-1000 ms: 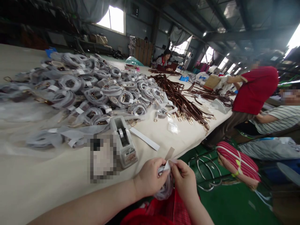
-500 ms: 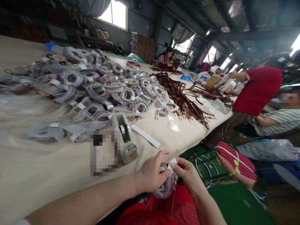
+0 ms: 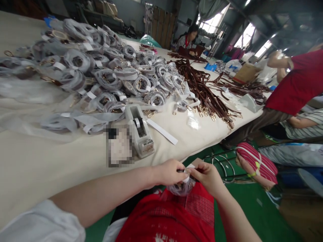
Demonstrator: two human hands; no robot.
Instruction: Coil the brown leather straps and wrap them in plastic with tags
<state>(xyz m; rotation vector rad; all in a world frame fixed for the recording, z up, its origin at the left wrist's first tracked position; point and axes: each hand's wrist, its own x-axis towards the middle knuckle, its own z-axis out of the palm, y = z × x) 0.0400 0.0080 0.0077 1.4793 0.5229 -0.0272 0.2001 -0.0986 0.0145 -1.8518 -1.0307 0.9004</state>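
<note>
Getting there, but nowhere near finished

Far left, a big heap of wrapped coils [image 3: 108, 82], which I'd call done. Tape dispenser [image 3: 139, 131] sits next. Left hand [image 3: 169, 172] grips one more coil [image 3: 179, 189] over the red apron [image 3: 164, 218]; right hand [image 3: 205, 174] pinches its white band [image 3: 186, 179], seemingly not secured yet. Up toward the right, brown straps [image 3: 199, 86] lie unwrapped, so plenty looks left.

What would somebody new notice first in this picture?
Probably the big heap of grey wrapped coils spread over the left side of the table. Just right of it, dark brown straps with gold-coloured clips run toward the table's edge. The bright red apron at the bottom likely jumps out too, with one wrapped coil held in front.
</note>
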